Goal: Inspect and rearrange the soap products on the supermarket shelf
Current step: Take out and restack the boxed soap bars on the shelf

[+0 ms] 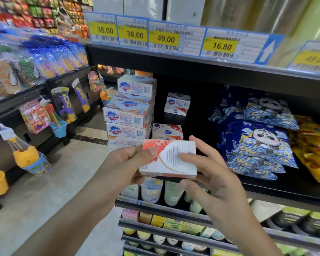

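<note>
A white and red soap box point(169, 158) is held flat in front of the shelf, its printed back facing me. My left hand point(126, 163) grips its left end, thumb on top. My right hand point(209, 172) holds its right end, thumb on the printed panel and fingers round the edge. Behind the box, a stack of white Safeguard soap boxes point(129, 115) stands at the shelf's left end. Right of that stack lie two red-marked soap boxes point(167, 132). Further back sit two more soap boxes point(177, 104), one on the other.
Blue panda-print packs point(257, 143) and yellow packs point(314, 154) fill the black shelf point(284, 189) to the right. Price tags point(164, 38) line the shelf above. Bottles point(151, 191) and small boxes fill the lower shelves. Toys point(28, 159) hang along the aisle on the left.
</note>
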`<state>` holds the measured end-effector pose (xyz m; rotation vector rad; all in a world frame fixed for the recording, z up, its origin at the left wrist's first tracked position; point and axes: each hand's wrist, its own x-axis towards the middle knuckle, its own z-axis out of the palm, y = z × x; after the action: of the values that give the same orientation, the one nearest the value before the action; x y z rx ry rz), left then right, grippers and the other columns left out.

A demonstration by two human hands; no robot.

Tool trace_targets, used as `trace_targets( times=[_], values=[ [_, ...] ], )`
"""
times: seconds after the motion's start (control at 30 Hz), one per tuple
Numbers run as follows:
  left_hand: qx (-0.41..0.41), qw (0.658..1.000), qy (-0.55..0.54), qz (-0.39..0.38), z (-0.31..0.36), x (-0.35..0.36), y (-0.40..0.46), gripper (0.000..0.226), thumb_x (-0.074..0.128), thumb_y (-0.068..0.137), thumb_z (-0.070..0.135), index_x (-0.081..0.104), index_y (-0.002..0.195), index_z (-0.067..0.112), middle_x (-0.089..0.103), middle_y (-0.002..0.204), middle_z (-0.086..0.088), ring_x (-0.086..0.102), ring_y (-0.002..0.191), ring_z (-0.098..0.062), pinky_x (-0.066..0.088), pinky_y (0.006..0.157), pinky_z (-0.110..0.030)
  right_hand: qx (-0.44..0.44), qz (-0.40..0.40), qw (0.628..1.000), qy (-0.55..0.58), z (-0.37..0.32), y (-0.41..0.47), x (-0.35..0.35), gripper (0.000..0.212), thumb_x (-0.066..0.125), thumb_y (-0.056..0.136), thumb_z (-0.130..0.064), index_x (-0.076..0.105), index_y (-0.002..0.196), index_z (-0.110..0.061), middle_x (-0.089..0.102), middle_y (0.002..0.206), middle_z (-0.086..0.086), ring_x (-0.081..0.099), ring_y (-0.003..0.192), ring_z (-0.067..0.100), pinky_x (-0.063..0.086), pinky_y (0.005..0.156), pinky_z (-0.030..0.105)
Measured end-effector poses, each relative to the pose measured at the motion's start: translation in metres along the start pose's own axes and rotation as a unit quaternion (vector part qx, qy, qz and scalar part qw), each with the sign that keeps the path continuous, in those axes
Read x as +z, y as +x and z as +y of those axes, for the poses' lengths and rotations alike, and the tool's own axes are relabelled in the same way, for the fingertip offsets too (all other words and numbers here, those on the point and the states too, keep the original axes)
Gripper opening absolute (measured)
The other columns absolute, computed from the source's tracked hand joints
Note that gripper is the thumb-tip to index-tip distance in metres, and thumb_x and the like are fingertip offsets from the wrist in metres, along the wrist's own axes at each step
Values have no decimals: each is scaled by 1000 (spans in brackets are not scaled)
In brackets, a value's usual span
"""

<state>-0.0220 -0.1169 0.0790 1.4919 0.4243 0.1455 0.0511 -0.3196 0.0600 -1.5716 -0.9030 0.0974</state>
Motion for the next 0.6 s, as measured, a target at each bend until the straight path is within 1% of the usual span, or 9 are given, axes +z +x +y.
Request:
trace_targets(
  times=[0.1, 0.2, 0.3, 0.37, 0.43, 0.5, 0.53, 0.57, 0.6],
  values=[
    [-6, 1000, 0, -20, 2, -1, -1, 44, 71, 69, 59, 83, 96, 27, 79, 92, -3, 60, 73, -8, 50, 71, -28, 22, 13, 998, 64, 2, 2, 0, 48, 74, 84, 10, 74, 112, -28, 53, 145, -11, 68, 114, 25, 55, 87, 27],
    [-7, 1000, 13, -18, 4, 0, -3, 40, 66, 80, 58, 81, 101, 28, 79, 95, -7, 66, 77, -13, 52, 76, -32, 43, 21, 991, 122, 2, 3, -2, 43, 79, 79, 4, 73, 110, -25, 57, 139, -2, 70, 103, 28, 56, 84, 29],
    [-30, 999, 5, 42, 3, 0, 8, 27, 54, 100, 45, 74, 101, 27, 78, 79, -8, 75, 68, -19, 55, 72, -36, 80, 31, 984, 157, -1, 2, -4, 41, 76, 77, -2, 72, 111, -24, 64, 135, 2, 70, 103, 29, 58, 81, 30],
    [-38, 998, 1, 57, 2, -3, 17, 27, 48, 106, 26, 74, 101, 31, 78, 75, -4, 75, 65, -16, 54, 70, -37, 105, 38, 979, 171, -4, 2, -5, 40, 76, 76, -8, 71, 111, -25, 70, 126, 3, 70, 104, 31, 57, 77, 30],
    [9, 998, 40, 39, -4, -8, 18, 41, 45, 102, 3, 71, 113, 32, 80, 89, 0, 77, 81, -14, 57, 76, -36, 123, 52, 977, 167, -5, 2, -6, 38, 78, 77, -16, 71, 112, -28, 72, 123, 2, 68, 106, 37, 58, 80, 36],
    [83, 993, 82, 15, -9, -11, 12, 58, 47, 95, -15, 65, 125, 31, 78, 107, 4, 74, 101, -13, 59, 84, -34, 141, 65, 977, 147, -4, 3, -6, 38, 84, 80, -27, 71, 115, -31, 72, 123, -1, 66, 107, 40, 56, 92, 56],
    [109, 989, 99, 4, -12, -12, 7, 64, 49, 92, -19, 63, 128, 33, 76, 113, 6, 72, 106, -13, 59, 87, -34, 154, 65, 975, 145, -3, 3, -7, 42, 85, 78, -34, 70, 117, -31, 72, 123, -2, 69, 106, 38, 53, 97, 61],
    [128, 986, 110, -6, -15, -12, 4, 68, 54, 90, -20, 62, 130, 35, 74, 118, 7, 70, 108, -14, 58, 89, -35, 165, 64, 973, 148, -2, 3, -8, 48, 85, 73, -42, 69, 118, -32, 72, 124, -1, 71, 105, 33, 53, 98, 60],
    [142, 983, 118, -13, -16, -12, 3, 70, 60, 90, -18, 60, 131, 38, 72, 122, 8, 69, 111, -14, 57, 91, -36, 175, 63, 970, 156, -1, 3, -8, 54, 85, 70, -47, 69, 119, -32, 72, 124, 1, 72, 104, 31, 56, 95, 54]
  ],
)
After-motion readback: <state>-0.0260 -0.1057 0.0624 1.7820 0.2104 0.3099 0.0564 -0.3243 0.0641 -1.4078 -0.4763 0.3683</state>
